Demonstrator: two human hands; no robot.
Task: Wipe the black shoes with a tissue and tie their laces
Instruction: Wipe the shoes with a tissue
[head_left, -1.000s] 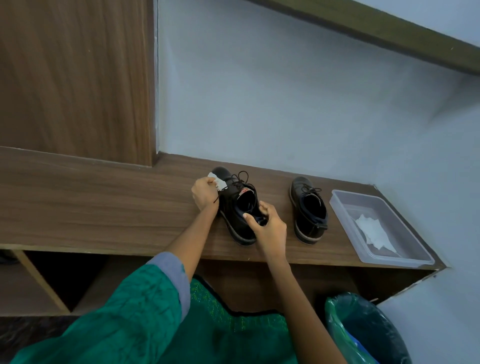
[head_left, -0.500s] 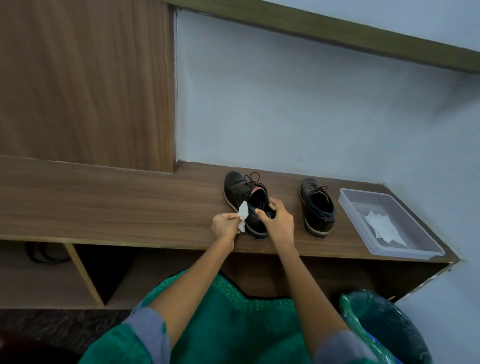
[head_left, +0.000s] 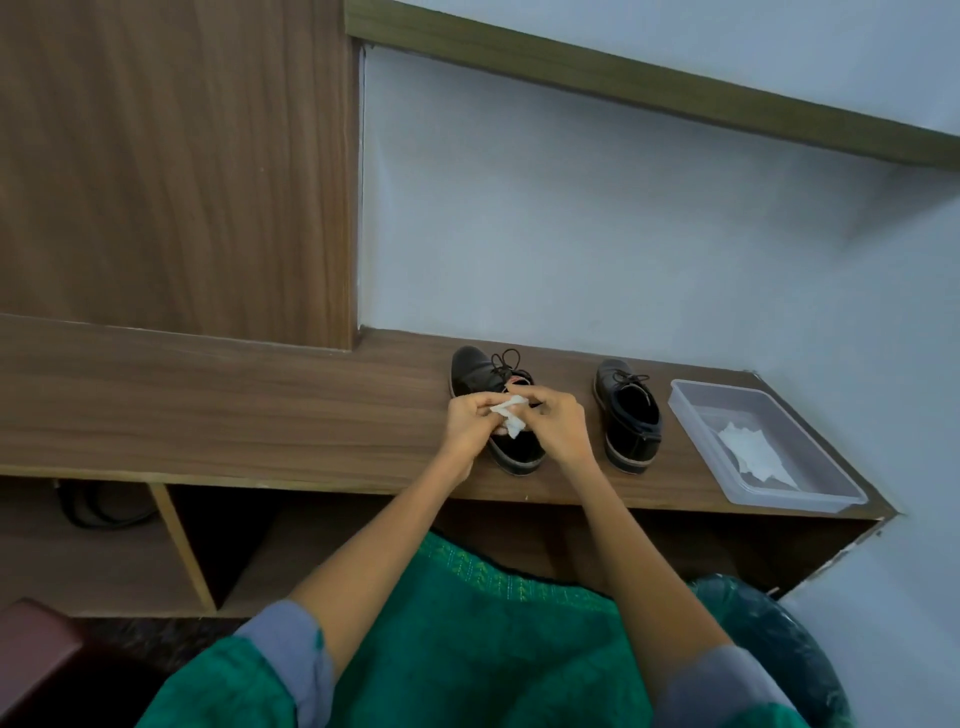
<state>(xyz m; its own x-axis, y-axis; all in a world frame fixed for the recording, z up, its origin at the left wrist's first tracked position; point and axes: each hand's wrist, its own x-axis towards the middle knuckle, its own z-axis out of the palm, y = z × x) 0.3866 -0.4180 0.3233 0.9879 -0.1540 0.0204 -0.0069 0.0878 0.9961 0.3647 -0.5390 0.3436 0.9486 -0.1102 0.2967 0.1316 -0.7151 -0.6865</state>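
Two black lace-up shoes stand on the wooden shelf (head_left: 208, 415). The left shoe (head_left: 475, 371) is partly hidden behind my hands, its loose laces showing at the far end. The right shoe (head_left: 631, 415) stands apart to the right, untouched. My left hand (head_left: 470, 426) and my right hand (head_left: 558, 423) meet above the left shoe's opening. Both pinch a crumpled white tissue (head_left: 509, 415) between them.
A clear plastic tray (head_left: 810, 467) holding white tissues (head_left: 753, 452) lies at the shelf's right end. A bin with a green liner (head_left: 789, 639) stands below on the right. Open cubbies lie under the shelf, and a wood panel and wall rise behind it.
My left hand moved from the shoe's toe to its near side, then up over the opening. My right hand let go of the shoe's heel and took hold of the tissue too.
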